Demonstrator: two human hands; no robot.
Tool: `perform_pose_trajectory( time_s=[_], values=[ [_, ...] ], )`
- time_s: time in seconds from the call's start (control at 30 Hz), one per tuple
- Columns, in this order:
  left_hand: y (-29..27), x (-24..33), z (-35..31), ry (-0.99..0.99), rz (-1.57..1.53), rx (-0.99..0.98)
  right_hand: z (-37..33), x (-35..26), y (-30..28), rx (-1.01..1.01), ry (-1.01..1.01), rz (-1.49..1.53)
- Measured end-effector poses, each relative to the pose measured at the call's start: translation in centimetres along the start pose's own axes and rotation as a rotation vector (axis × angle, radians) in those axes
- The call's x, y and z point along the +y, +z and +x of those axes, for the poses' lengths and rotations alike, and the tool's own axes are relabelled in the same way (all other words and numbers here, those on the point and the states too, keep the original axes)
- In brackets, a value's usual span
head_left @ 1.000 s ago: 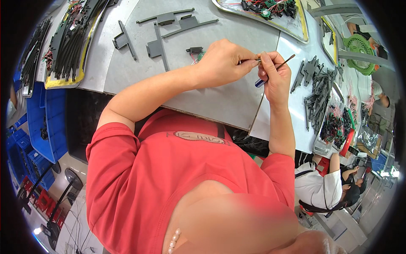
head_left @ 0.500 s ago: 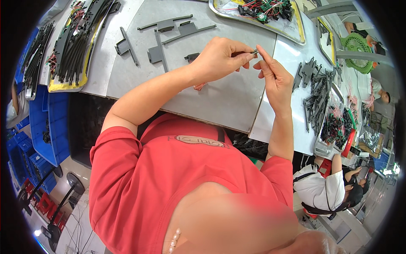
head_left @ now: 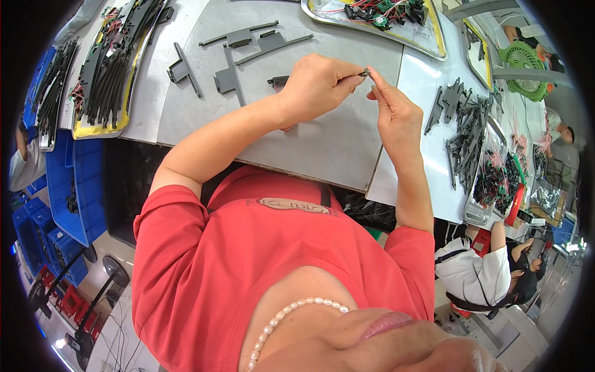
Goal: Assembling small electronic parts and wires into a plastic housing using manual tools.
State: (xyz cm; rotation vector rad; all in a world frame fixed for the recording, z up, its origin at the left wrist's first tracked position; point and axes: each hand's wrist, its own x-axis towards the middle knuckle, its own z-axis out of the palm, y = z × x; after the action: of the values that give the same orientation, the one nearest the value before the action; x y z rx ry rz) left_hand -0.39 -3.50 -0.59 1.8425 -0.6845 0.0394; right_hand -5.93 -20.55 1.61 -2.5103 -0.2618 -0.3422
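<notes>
Above the steel table top, my left hand [head_left: 317,85] pinches a small dark part [head_left: 364,72] between thumb and forefinger. From the other side my right hand [head_left: 398,118] meets it, its closed fingertips at the part's end. Most of the part is hidden by the fingers, so its kind does not show. Just left of my left hand lies a small black piece [head_left: 278,81], partly covered by it. Farther left are several flat dark-grey plastic brackets [head_left: 228,80], each a long strip with a square box.
A yellow-edged tray [head_left: 128,80] of long black strips and wires stands at the left. Another tray [head_left: 442,43] with green circuit boards sits at the far side. Dark plastic parts [head_left: 465,136] are heaped at the right, beside a clear bin [head_left: 477,214]. A co-worker [head_left: 474,273] sits at the right.
Both hands have shifted slightly left with the small dark part. The right-hand fingers have drawn closer together at its end. The brackets lie as before.
</notes>
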Motion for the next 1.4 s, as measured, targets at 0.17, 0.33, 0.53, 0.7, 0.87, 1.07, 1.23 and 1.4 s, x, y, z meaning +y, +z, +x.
perform_pose_trajectory(
  time_s=[0.17, 0.33, 0.53, 0.7, 0.87, 1.07, 1.23, 1.4],
  values=[
    [-0.4, 0.6, 0.6, -0.229, -0.296, -0.165, 0.6, 0.5, -0.3, -0.023, 0.259, 0.565],
    [0.0, 1.3, 0.0, -0.204, -0.324, -0.298, 0.7, 0.9, 0.2, 0.020, 0.340, 0.777],
    [0.3, 1.5, -0.2, -0.587, -0.910, -0.409, 1.2, 1.8, -1.1, 0.145, 0.335, 1.037],
    [0.3, 0.6, 0.1, -0.537, -1.055, -0.427, 1.5, 1.9, -1.3, 0.146, 0.413, 1.145],
    [0.0, 0.1, 0.3, -0.518, -1.029, -0.322, 1.1, 1.4, -1.1, -0.064, 0.500, 1.032],
    [0.5, 0.0, 0.2, -0.443, -0.774, -0.243, 0.8, 1.0, -0.5, -0.045, 0.463, 0.822],
    [0.9, 0.1, 0.0, -0.372, -0.511, -0.216, 0.9, 1.2, -0.3, -0.037, 0.489, 0.802],
    [0.8, 0.2, -0.1, -0.366, -0.483, -0.227, 0.8, 1.2, -0.2, -0.036, 0.487, 0.820]
  ],
)
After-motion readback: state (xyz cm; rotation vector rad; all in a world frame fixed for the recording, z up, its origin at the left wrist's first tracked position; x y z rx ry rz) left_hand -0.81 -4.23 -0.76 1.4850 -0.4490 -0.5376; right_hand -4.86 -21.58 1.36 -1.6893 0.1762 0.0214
